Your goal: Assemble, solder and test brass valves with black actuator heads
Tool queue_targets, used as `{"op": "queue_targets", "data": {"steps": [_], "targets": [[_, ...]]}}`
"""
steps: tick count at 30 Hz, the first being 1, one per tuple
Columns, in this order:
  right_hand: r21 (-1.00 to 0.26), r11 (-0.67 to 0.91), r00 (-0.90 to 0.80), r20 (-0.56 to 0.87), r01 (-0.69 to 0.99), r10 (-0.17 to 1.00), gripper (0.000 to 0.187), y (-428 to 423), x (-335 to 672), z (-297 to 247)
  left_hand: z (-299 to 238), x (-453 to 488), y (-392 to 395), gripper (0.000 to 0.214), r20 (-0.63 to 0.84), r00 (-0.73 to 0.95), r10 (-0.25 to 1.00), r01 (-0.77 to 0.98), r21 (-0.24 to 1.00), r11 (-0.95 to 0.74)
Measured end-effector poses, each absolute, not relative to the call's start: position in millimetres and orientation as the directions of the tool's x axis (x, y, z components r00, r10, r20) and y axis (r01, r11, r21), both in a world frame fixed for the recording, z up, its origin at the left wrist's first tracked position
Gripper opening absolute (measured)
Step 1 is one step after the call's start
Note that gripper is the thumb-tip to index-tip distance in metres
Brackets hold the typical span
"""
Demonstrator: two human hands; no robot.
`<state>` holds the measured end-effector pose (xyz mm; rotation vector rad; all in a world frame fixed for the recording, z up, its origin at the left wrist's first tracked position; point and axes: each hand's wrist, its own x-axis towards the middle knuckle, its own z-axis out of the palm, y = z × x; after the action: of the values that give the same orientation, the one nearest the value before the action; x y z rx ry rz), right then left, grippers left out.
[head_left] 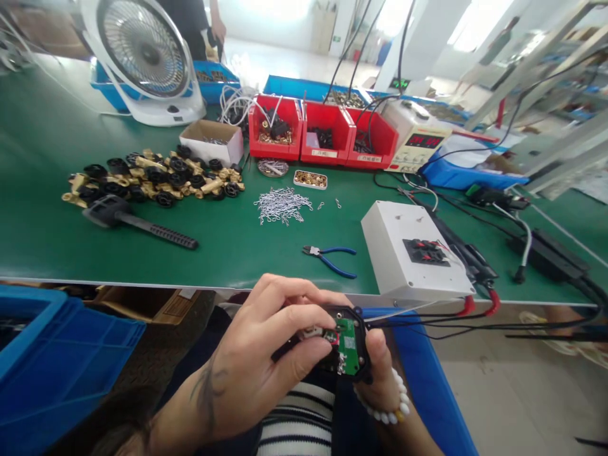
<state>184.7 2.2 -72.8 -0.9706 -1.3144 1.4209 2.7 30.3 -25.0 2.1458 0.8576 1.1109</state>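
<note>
Below the table's front edge, my two hands hold a small black housing with a green circuit board (349,345) in it. My left hand (259,354) comes over from the left, its fingers curled and pinching at a small part beside the board. My right hand (380,373), with a white bead bracelet on the wrist, cups the housing from underneath. Thin black and white wires run from the housing to the right, toward a white box with red and black terminals (411,250).
On the green table (228,247) lie blue-handled pliers (330,258), a pile of white clips (281,206), brass and black fittings (152,177), a black handle tool (137,223), red bins (323,133), a fan (145,57) and a power supply (418,142). A blue crate (52,361) stands lower left. Another person stands far behind.
</note>
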Motion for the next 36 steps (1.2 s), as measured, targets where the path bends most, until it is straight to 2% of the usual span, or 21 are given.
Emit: {"op": "queue_targets", "data": {"steps": [4, 7, 9, 11, 12, 13, 16, 19, 22, 24, 26, 29, 32, 34, 36], "targets": [[-0.992, 0.03, -0.371, 0.073, -0.122, 0.926, 0.075, 13.0, 180.5, -68.4, -29.0, 2.8, 37.7, 0.016, 0.423, 0.327, 0.845, 0.294, 0.804, -0.516], [-0.995, -0.019, -0.418, 0.026, -0.102, 0.908, 0.084, 25.3, 171.6, -65.1, -34.1, -0.6, 48.3, 0.018, 0.463, 0.311, 0.83, 0.294, 0.784, -0.547], [-0.995, -0.032, -0.34, 0.003, -0.098, 0.94, 0.077, 35.5, 164.8, -65.2, -37.7, -7.3, 64.2, 0.019, 0.487, 0.381, 0.786, 0.319, 0.728, -0.607], [-0.993, -0.054, -0.212, -0.032, -0.102, 0.977, 0.063, 47.6, 159.1, -67.5, -42.1, -19.5, 91.6, 0.021, 0.464, 0.384, 0.798, 0.458, 0.655, -0.601], [-0.991, -0.075, -0.156, -0.057, -0.112, 0.986, 0.057, 54.1, 157.1, -69.2, -44.6, -27.5, 109.6, 0.022, 0.428, 0.287, 0.857, 0.607, 0.611, -0.508], [-0.986, -0.104, -0.116, -0.089, -0.131, 0.989, 0.053, 60.6, 155.6, -71.2, -47.2, -36.5, 129.7, 0.022, 0.41, 0.181, 0.894, 0.683, 0.602, -0.414], [-0.954, -0.214, -0.124, -0.191, -0.21, 0.974, 0.052, 77.0, 153.3, -77.2, -55.5, -63.8, 192.3, 0.028, 0.362, -0.088, 0.928, 0.79, 0.593, -0.157], [-0.915, -0.328, -0.188, -0.289, -0.235, 0.939, 0.068, 84.0, 151.8, -81.9, -66.3, -81.3, 237.1, 0.032, 0.28, -0.238, 0.93, 0.811, 0.585, 0.032], [-0.916, -0.356, -0.143, -0.333, -0.183, 0.932, 0.094, 82.1, 151.6, -84.0, -79.9, -85.5, 254.3, 0.031, 0.227, -0.286, 0.931, 0.79, 0.606, 0.095], [-0.934, -0.33, -0.096, -0.319, -0.139, 0.943, 0.099, 78.6, 153.6, -84.4, -87.5, -84.8, 254.6, 0.032, 0.227, -0.292, 0.929, 0.763, 0.641, 0.083], [-0.952, -0.285, -0.053, -0.281, -0.109, 0.958, 0.094, 74.6, 157.0, -84.4, -91.1, -83.7, 249.3, 0.029, 0.247, -0.286, 0.926, 0.724, 0.689, 0.04], [-0.98, -0.181, 0.033, -0.185, -0.081, 0.982, 0.074, 66.7, 162.6, -81.9, -87.8, -79.9, 229.5, 0.025, 0.288, -0.262, 0.921, 0.63, 0.774, -0.063], [-0.994, -0.085, 0.069, -0.09, -0.065, 0.994, 0.046, 55.3, 165.8, -74.9, -77.2, -67.3, 190.2, 0.03, 0.333, -0.194, 0.923, 0.493, 0.846, -0.202], [-0.995, -0.05, 0.041, -0.053, -0.091, 0.998, 0.032, 46.2, 166.1, -68.2, -68.6, -53.6, 154.6, 0.032, 0.38, -0.136, 0.915, 0.412, 0.861, -0.297], [-0.985, -0.034, -0.027, -0.03, -0.171, 0.999, 0.027, 37.1, 164.9, -61.4, -60.6, -38.6, 117.5, 0.029, 0.441, -0.097, 0.893, 0.371, 0.848, -0.378]]}}
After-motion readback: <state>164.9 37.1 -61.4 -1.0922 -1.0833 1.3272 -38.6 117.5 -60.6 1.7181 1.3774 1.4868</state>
